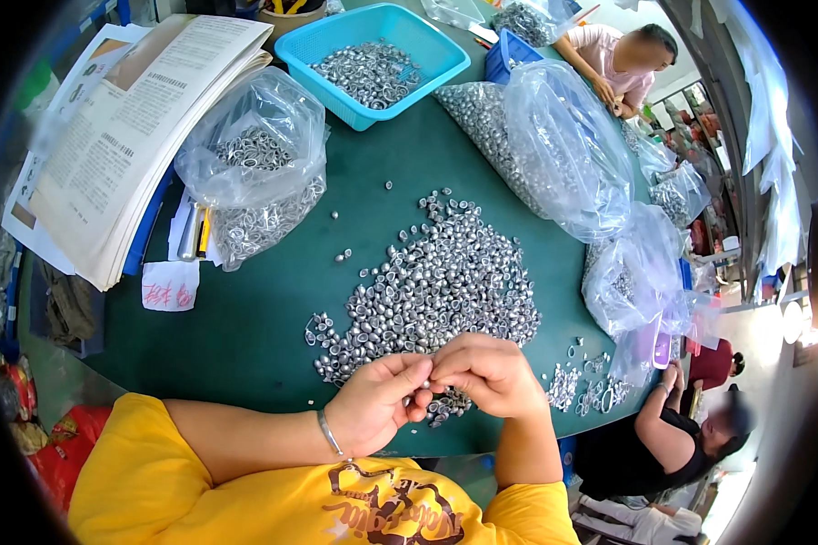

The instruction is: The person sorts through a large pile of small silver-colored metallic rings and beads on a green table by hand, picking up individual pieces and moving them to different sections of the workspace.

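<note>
Both my hands meet at the near edge of a heap of small silvery oval metal pieces (436,272). My left hand (377,400), with a bangle on its wrist, is closed in a pinch, and a small metal piece (425,384) shows at its fingertips. My right hand (491,372) pinches at the same spot, thumb and forefinger together; what lies between them is mostly hidden by the fingers. More pieces lie under and just beyond both hands.
The green table (245,336) carries a blue basket (373,113) of metal pieces. Clear bags of pieces stand left (254,173) and right (563,145). Newspapers (145,136) lie at left. Small linked parts (563,386) lie right of my hands. Other people (668,436) sit around the table.
</note>
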Available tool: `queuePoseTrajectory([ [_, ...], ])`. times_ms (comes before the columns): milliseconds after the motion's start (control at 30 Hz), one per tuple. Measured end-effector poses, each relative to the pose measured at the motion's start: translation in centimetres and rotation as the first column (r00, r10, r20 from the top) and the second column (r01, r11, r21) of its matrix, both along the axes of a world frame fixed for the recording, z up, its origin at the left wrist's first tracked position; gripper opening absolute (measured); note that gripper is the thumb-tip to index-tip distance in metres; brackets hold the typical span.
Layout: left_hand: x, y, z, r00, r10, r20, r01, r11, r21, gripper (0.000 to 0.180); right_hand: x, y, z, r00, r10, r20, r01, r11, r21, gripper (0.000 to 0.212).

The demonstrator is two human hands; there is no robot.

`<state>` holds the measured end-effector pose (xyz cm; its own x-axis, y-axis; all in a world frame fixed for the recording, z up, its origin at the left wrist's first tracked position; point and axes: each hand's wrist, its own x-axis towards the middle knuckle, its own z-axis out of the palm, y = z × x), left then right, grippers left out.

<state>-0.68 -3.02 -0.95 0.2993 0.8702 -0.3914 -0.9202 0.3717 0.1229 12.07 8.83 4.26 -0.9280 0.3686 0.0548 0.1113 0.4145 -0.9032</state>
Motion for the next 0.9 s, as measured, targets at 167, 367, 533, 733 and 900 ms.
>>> queuePoseTrajectory([
  [167,0.1,-0.1,-0.3,1.000,0.001,-0.022,-0.002,0.999,-0.044,0.015,-1.6,1.4,-1.6,0.939,-0.345,0.007,0.312,0.857,0.410,0.007],
  [367,-0.3,-0.1,-0.2,0.993,-0.098,0.072,0.100,0.994,-0.038,0.017,-2.7,2.5,-3.8,0.840,-0.536,0.084,0.437,0.761,0.479,0.009],
  [533,-0.3,-0.2,-0.1,0.993,-0.098,0.069,0.102,0.994,-0.045,0.019,-2.1,2.2,-3.3,0.824,-0.554,0.114,0.521,0.822,0.230,0.009],
  [733,-0.5,0.1,0.2,0.998,-0.049,0.041,0.052,0.996,-0.076,0.023,-0.9,1.3,-0.6,0.966,-0.257,-0.033,0.259,0.964,0.054,0.011],
  [900,-0.5,0.2,0.0,0.996,-0.084,0.027,0.086,0.993,-0.081,0.022,-1.3,2.1,-0.2,0.980,-0.187,0.069,0.171,0.967,0.190,0.009],
])
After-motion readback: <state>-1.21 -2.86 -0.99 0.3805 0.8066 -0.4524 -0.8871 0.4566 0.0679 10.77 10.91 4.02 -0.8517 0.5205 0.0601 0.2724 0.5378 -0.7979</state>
